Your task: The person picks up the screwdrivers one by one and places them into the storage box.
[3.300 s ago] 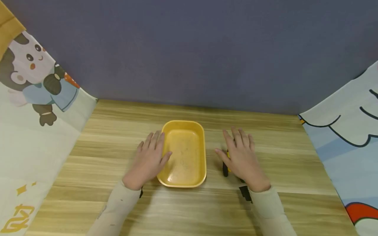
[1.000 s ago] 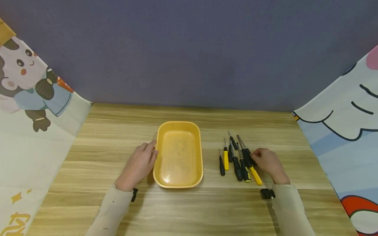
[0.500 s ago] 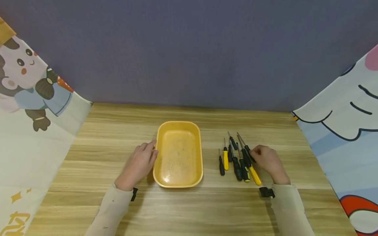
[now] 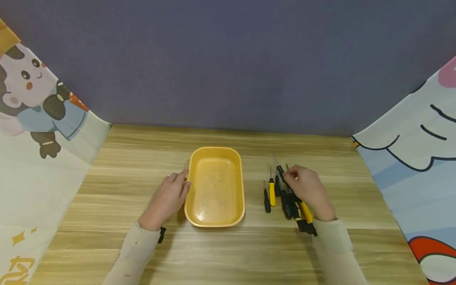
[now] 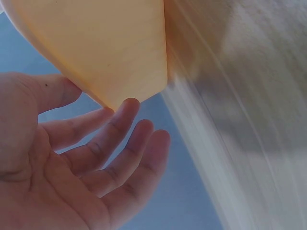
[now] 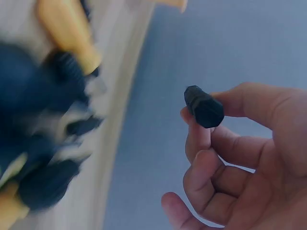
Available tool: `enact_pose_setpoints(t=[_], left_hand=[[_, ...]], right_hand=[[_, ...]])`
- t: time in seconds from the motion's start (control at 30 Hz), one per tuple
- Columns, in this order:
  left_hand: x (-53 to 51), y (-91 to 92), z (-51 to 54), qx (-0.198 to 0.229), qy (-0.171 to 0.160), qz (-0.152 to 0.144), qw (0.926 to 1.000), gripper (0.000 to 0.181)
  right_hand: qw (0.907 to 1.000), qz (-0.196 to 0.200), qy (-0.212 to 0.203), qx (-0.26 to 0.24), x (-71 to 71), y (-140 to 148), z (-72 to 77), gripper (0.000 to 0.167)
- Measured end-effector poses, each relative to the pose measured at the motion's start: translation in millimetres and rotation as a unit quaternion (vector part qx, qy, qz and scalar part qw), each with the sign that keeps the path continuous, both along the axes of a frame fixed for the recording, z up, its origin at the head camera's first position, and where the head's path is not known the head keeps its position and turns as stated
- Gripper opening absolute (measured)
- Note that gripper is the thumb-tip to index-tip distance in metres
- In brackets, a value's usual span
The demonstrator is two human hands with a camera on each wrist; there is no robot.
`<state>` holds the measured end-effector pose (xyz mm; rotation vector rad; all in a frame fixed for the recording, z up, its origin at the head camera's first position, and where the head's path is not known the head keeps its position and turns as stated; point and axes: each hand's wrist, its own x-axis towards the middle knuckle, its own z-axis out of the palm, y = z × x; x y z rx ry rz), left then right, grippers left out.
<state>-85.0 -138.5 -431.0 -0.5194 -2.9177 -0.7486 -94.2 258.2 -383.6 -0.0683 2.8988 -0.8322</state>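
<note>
A yellow tray (image 4: 215,192) lies on the wooden table. The left hand (image 4: 165,200) rests at its left rim; in the left wrist view the thumb and a fingertip of that hand (image 5: 91,148) touch the tray's edge (image 5: 110,52), the other fingers loosely bent. Between thumb and fingers the right hand (image 4: 309,190) pinches a black-handled screwdriver (image 6: 205,108), raised above the others, its thin shaft pointing up and left in the head view. Beneath and beside the right hand lie a yellow-handled screwdriver (image 4: 272,193), a large black one (image 4: 286,205) and several more, partly hidden by the hand.
A small black screwdriver (image 4: 267,201) lies nearest the tray's right side. A dark blue-grey panel (image 4: 228,71) stands behind the wooden table (image 4: 228,253). Cartoon-printed sheets flank the table at left (image 4: 71,158) and right (image 4: 409,178).
The right hand has moved left over the screwdrivers with the black-handled one lifted in its fingers. Earlier it left the group's right side. The left hand and tray have stayed put since one second ago.
</note>
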Motion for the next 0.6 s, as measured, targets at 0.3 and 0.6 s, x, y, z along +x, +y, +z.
enact_pose_setpoints(t=[0.3, 0.6], left_hand=[[0.4, 0.9, -0.6, -0.001, 0.0, 0.0, 1.0, 0.046], [0.1, 0.8, 0.2, -0.002, -0.001, -0.005, 1.0, 0.046]], right_hand=[[0.9976, 0.045, 0.053, -0.001, -10.1, -54.3, 12.5, 0.022], [0.994, 0.085, 0.065, 0.023, -19.8, -112.6, 18.4, 0.016]])
